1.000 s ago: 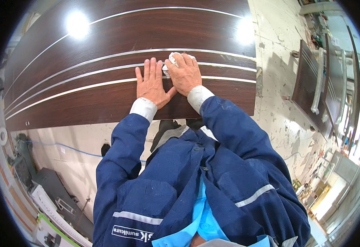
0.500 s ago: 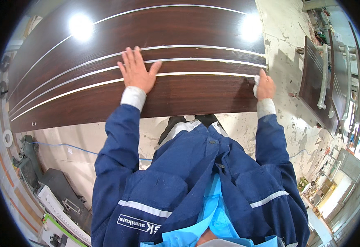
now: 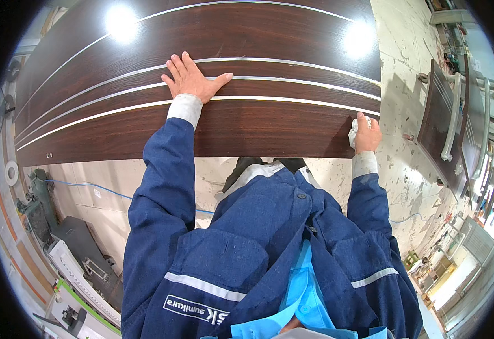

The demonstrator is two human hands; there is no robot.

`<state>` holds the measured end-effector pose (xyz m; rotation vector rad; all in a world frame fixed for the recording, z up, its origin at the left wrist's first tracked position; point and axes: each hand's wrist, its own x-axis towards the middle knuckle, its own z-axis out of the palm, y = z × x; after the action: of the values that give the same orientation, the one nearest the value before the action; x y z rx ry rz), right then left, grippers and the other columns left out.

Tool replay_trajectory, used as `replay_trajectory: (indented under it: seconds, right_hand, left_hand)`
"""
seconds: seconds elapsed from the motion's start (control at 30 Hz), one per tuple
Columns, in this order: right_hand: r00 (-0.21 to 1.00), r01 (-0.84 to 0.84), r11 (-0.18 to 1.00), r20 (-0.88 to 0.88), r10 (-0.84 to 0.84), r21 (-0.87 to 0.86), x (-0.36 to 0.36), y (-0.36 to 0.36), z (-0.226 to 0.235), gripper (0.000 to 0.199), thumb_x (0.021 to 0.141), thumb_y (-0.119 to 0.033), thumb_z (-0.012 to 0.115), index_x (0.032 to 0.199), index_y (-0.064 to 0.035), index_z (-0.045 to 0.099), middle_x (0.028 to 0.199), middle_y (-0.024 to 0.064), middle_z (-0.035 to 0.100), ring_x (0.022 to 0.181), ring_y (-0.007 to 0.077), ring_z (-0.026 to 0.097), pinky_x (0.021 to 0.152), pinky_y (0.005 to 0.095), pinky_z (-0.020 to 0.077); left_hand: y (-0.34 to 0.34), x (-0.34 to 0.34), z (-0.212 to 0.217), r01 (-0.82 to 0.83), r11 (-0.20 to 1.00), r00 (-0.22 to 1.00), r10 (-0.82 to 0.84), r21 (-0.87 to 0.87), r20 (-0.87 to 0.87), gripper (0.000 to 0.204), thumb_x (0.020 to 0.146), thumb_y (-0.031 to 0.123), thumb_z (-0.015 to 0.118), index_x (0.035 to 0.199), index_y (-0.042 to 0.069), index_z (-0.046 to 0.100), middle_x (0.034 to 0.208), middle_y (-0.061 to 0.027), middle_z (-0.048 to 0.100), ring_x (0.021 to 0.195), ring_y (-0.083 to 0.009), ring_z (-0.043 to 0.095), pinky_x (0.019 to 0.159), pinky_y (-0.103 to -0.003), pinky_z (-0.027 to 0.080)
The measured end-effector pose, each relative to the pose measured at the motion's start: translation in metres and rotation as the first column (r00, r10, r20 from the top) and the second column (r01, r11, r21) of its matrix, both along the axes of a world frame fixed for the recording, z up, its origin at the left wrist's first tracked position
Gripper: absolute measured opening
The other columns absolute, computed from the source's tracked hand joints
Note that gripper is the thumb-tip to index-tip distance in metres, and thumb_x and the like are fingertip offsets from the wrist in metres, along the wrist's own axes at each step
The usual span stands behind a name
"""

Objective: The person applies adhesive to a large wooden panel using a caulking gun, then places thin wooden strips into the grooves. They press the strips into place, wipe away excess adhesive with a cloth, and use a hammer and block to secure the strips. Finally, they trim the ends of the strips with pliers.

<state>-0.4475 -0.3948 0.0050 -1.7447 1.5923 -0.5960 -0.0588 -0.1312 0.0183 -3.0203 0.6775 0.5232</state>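
Observation:
A wide dark brown wood-grain panel (image 3: 281,127) lies in front of me, crossed by several thin silver strips that run along its length. My left hand (image 3: 193,82) rests flat on the panel with its fingers spread, over the two middle strips near the panel's centre. At the panel's right end, my right hand (image 3: 367,134) is closed around a crumpled white cloth (image 3: 353,133). That cloth touches the near right corner area, below the end of the nearest strip. The fingertips of the right hand are partly hidden by the cloth and the hand itself.
More dark panels (image 3: 436,113) lean on a rack with wrapped pale bars (image 3: 453,118) at the right. A blue hose (image 3: 89,183) runs along the worn pale floor (image 3: 397,186). Grey machinery (image 3: 83,243) stands at the lower left, near a white tape roll (image 3: 11,173).
My right hand with the cloth has moved toward me along the panel's right end, off the nearest strip. The left hand stays on the panel, its thumb stretched farther out. The view has shifted slightly.

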Motion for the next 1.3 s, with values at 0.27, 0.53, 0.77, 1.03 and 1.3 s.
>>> replay_trajectory:
  seconds: [0.27,0.53,0.77,1.03,1.3]
  right_hand:
    - [0.687,-0.712,0.668,-0.413,0.597,-0.218,0.090,0.088,0.029,0.024,0.104,-0.034,0.065,0.101,-0.0135,0.078,0.087,0.0102,0.075,0.082,0.0355,0.068,0.080,0.0453,0.0547]
    - [0.490,-0.871,0.406,-0.468,0.735,-0.276,0.167,0.129,0.030,0.061,0.078,-0.006,0.072,0.139,-0.0075,0.067,0.150,0.0058,0.060,0.110,0.0284,0.060,0.090,0.0420,0.0514]
    - [0.467,-0.884,0.404,-0.468,0.750,-0.234,0.178,0.133,0.019,0.063,0.077,-0.002,0.071,0.140,-0.0078,0.068,0.155,0.0042,0.058,0.109,0.0289,0.058,0.089,0.0408,0.0483]
    - [0.483,-0.874,0.378,-0.464,0.743,-0.306,0.173,0.131,0.004,0.064,0.075,-0.001,0.070,0.138,-0.0089,0.071,0.153,0.0010,0.061,0.106,0.0245,0.054,0.086,0.0369,0.0425]
    - [0.499,-0.862,0.376,-0.437,0.748,-0.340,0.173,0.129,0.000,0.065,0.072,-0.001,0.071,0.137,-0.0094,0.072,0.151,-0.0008,0.063,0.100,0.0226,0.053,0.084,0.0371,0.0423]
  left_hand:
    - [0.021,-0.078,0.009,0.577,0.765,0.817,-0.545,-0.285,0.190,0.116,0.088,0.079,0.064,0.164,0.000,0.027,0.172,-0.0297,0.019,0.163,-0.0443,0.011,0.131,-0.058,0.007]
    - [0.033,-0.081,0.004,0.610,0.696,0.748,-0.663,-0.379,-0.014,0.155,0.055,0.094,0.075,0.167,0.003,0.018,0.173,-0.0265,0.016,0.163,-0.0421,0.009,0.131,-0.060,0.003]
    - [0.032,-0.070,-0.003,0.604,0.677,0.715,-0.693,-0.421,-0.088,0.151,0.058,0.095,0.073,0.168,0.005,0.021,0.175,-0.0225,0.015,0.164,-0.0398,0.005,0.131,-0.060,-0.002]
    - [0.034,-0.072,-0.012,0.598,0.664,0.715,-0.695,-0.448,-0.075,0.148,0.061,0.096,0.069,0.167,0.004,0.024,0.176,-0.0211,0.016,0.164,-0.0386,0.005,0.131,-0.061,-0.003]
    - [0.033,-0.072,-0.013,0.592,0.653,0.717,-0.694,-0.472,-0.063,0.147,0.061,0.096,0.069,0.167,0.003,0.025,0.176,-0.0205,0.017,0.164,-0.0384,0.005,0.131,-0.062,-0.003]
